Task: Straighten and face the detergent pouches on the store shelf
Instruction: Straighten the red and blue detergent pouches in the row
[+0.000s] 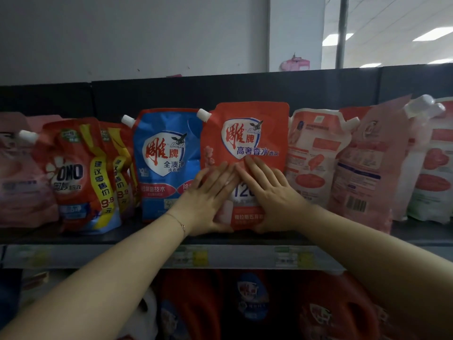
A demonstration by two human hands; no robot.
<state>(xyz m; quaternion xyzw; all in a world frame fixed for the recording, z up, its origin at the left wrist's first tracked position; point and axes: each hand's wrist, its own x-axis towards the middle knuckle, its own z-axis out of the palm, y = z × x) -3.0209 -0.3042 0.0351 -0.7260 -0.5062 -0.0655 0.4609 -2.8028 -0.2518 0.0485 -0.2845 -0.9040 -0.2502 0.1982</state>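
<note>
An orange-red detergent pouch (245, 133) with a white spout stands upright and front-facing at the middle of the top shelf. My left hand (208, 197) and my right hand (269, 192) both press flat on its lower front, fingers straight, thumbs along its bottom edge. To its left stands a blue pouch (166, 163), front out. Further left are two red OMO pouches (78, 173), leaning a little. Right of the orange-red pouch, a pale pink pouch (316, 155) and a darker pink one (367, 168) show their backs, the darker one tilted.
The dark shelf (122, 238) has a price-tag strip (220, 257) along its front. More pink pouches sit at the far left (22, 177) and far right (431, 168). Red and blue detergent jugs (250, 303) fill the shelf below. A dark back panel (171, 94) closes the shelf.
</note>
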